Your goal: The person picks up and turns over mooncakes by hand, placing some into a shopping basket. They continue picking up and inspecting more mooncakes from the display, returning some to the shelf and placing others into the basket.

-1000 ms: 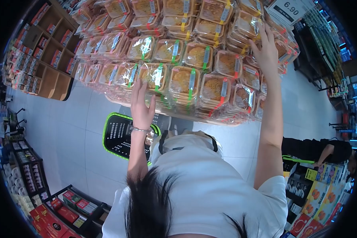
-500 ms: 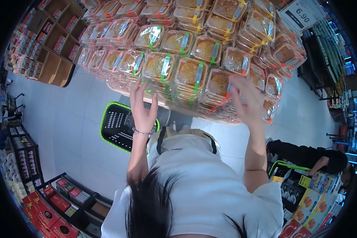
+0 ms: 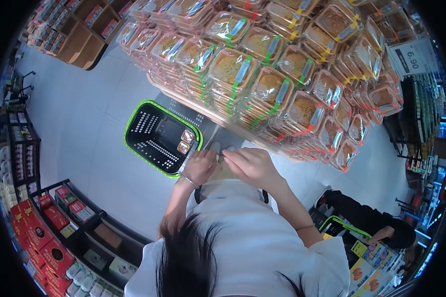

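Note:
My left hand [image 3: 201,166], with a bracelet at its wrist, is in front of my waist beside the near right corner of a black shopping basket [image 3: 129,141] with a green rim. Its fingers curl inward, and no object shows in it. Close by on the right, my right hand [image 3: 252,166] has its fingers bent and drawn together, pointing left; nothing shows between them. Small packs [image 3: 183,147] lie at the basket's right end. Beyond my hands, clear-wrapped boxes of round baked goods [image 3: 231,71] with green, red and yellow strips are piled on a display stand [image 3: 208,111].
A price sign [image 3: 412,57] reading 6.90 stands at the upper right. To the right, a person in dark clothes [image 3: 352,210] bends over another green-rimmed basket [image 3: 349,225]. Shelves with red boxes [image 3: 34,225] curve along the lower left; a wooden shelf unit [image 3: 82,42] is at the upper left.
Both hands have drawn back from the piled boxes to my waist and moved closer together. Their spread fingers have curled in. The view has turned, showing more of the basket.

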Action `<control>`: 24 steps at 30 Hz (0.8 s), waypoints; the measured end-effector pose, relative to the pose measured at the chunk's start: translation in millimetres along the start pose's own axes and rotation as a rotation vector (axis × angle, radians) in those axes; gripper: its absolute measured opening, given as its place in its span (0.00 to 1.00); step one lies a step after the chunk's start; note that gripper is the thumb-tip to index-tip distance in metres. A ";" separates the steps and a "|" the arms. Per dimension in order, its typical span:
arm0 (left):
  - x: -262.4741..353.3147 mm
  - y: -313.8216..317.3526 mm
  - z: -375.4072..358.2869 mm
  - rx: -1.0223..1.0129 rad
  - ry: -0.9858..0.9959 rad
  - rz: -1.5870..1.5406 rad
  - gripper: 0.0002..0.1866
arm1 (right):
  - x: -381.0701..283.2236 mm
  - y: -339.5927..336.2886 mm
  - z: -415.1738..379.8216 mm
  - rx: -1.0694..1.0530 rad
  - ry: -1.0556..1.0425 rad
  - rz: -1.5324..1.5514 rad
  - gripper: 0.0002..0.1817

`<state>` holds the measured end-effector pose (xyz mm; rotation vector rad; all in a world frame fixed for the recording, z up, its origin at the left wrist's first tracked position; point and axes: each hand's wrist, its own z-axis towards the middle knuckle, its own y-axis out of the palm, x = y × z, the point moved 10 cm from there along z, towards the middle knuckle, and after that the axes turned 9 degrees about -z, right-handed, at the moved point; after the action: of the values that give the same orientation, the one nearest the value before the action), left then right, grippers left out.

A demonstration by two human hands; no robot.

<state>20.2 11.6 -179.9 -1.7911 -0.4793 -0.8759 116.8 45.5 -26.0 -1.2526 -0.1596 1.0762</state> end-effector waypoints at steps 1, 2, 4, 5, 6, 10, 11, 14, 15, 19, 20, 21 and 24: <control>-3.5 -1.8 -4.8 0.038 0.000 -0.005 0.19 | -2.2 8.5 3.6 -0.014 -0.012 -0.006 0.11; -7.8 -4.1 -10.0 0.079 -0.004 -0.008 0.19 | -5.4 18.1 7.1 -0.027 -0.029 -0.009 0.12; -25.2 0.1 -23.1 0.089 -0.092 -0.022 0.20 | -3.0 49.1 10.2 -0.139 0.021 -0.007 0.14; -30.6 -0.9 -31.6 0.127 -0.103 -0.012 0.21 | 3.2 69.6 7.7 -0.235 0.091 -0.031 0.16; -36.4 -2.7 -41.2 0.163 -0.114 -0.002 0.23 | 2.7 87.4 3.6 -0.259 0.070 -0.006 0.16; -77.7 7.4 -82.8 0.167 -0.332 0.018 0.24 | 32.7 206.2 -45.7 -0.716 0.095 -0.054 0.20; -88.6 10.7 -93.0 0.157 -0.395 -0.001 0.26 | 34.6 231.4 -56.2 -0.801 0.051 -0.046 0.16; -127.4 29.6 -120.9 0.106 -0.548 -0.014 0.28 | 33.7 289.1 -71.2 -0.975 -0.041 -0.023 0.14; -140.2 34.5 -128.6 0.116 -0.575 -0.028 0.28 | 32.7 306.8 -76.1 -1.046 -0.066 -0.022 0.16; -200.7 51.2 -145.2 0.139 -0.700 -0.081 0.26 | 36.7 370.9 -73.3 -1.132 -0.093 -0.037 0.15; -220.4 53.7 -145.9 0.130 -0.735 -0.098 0.25 | 40.0 387.4 -67.1 -1.097 -0.073 -0.045 0.13; -238.4 52.5 -145.0 0.146 -0.752 -0.108 0.25 | 43.7 402.1 -60.1 -1.066 -0.053 -0.053 0.12; -302.8 61.7 -146.6 0.187 -0.843 -0.242 0.25 | 50.6 457.3 -53.8 -1.074 0.016 -0.026 0.14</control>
<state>-185.5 -122.5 -418.1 -1.8912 -1.2885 -0.1697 -81.8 9.6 -442.9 -2.1924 -0.8160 0.9608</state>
